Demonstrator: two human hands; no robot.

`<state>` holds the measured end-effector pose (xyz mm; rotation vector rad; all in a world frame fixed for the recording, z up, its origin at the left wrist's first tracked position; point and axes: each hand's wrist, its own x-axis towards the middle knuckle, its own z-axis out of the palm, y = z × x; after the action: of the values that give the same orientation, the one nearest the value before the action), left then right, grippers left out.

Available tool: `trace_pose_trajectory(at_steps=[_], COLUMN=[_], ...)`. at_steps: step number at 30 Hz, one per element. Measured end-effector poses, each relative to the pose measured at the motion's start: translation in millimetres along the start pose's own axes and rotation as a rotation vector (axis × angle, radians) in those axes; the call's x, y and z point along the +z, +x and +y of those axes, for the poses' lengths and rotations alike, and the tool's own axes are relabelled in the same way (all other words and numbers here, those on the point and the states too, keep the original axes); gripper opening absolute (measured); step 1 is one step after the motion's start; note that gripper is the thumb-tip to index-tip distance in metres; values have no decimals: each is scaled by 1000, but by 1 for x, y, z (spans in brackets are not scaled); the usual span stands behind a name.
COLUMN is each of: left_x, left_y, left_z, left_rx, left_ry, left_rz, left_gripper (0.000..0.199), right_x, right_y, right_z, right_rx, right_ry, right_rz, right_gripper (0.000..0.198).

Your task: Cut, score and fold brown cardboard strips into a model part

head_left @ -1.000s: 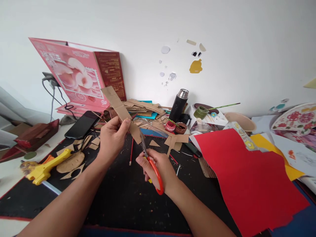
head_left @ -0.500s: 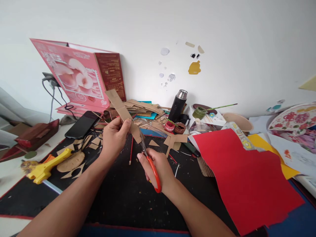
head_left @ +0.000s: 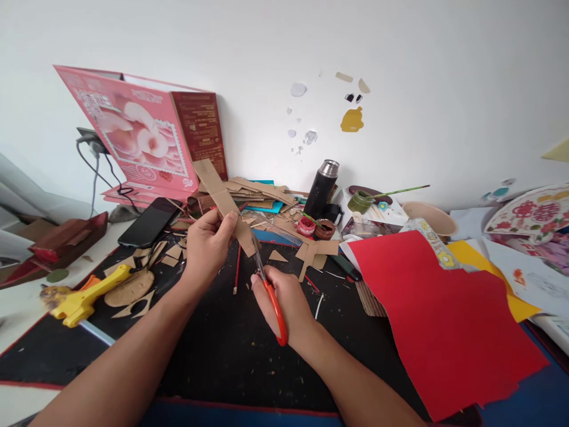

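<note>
Between the thumb and fingers of my left hand (head_left: 207, 240) is a long, narrow cardboard strip (head_left: 216, 187), slanting from upper left to lower right above the black mat (head_left: 213, 350). My right hand (head_left: 287, 302) grips a pair of red-handled scissors (head_left: 276, 314), its fingers wrapped round the loops. The blades point up and away from me and meet the lower right end of the strip. Whether the blades are fully closed I cannot make out. Below my left hand a red pencil (head_left: 237, 273) lies on the mat.
Cardboard scraps (head_left: 258, 193) pile up behind my hands. A black thermos (head_left: 320, 190) and small paint jars (head_left: 306, 226) stand at the back. Red paper (head_left: 444, 320) covers the right side. At left lie a yellow glue gun (head_left: 89, 296) and a phone (head_left: 150, 222); behind them stands a pink box (head_left: 137, 136).
Both hands keep almost the same pose, with the scissors still at the strip's end. The whole view has shifted very slightly.
</note>
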<state>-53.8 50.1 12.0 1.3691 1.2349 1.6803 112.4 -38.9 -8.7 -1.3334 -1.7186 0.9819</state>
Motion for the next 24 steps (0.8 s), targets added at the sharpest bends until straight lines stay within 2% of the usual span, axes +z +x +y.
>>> trace_pose_trajectory(at_steps=[6, 11, 16, 20, 24], left_x=[0, -1, -2, -2, -3], left_y=[0, 0, 0, 1, 1], left_z=[2, 0, 3, 3, 1], left_rx=[10, 0, 3, -18, -10], left_ry=[-48, -30, 12, -7, -7], left_rz=[-32, -37, -14, -6, -12], left_gripper=[37, 35, 33, 32, 34], right_x=[2, -5, -7, -5, -4], right_y=[-1, -2, -1, 1, 1], right_z=[-1, 2, 7, 11, 14], right_rx=[-7, 118, 92, 130, 126], right_ry=[0, 151, 249, 345, 268], right_rz=[12, -113, -132, -166, -180], right_gripper=[35, 32, 40, 50, 56])
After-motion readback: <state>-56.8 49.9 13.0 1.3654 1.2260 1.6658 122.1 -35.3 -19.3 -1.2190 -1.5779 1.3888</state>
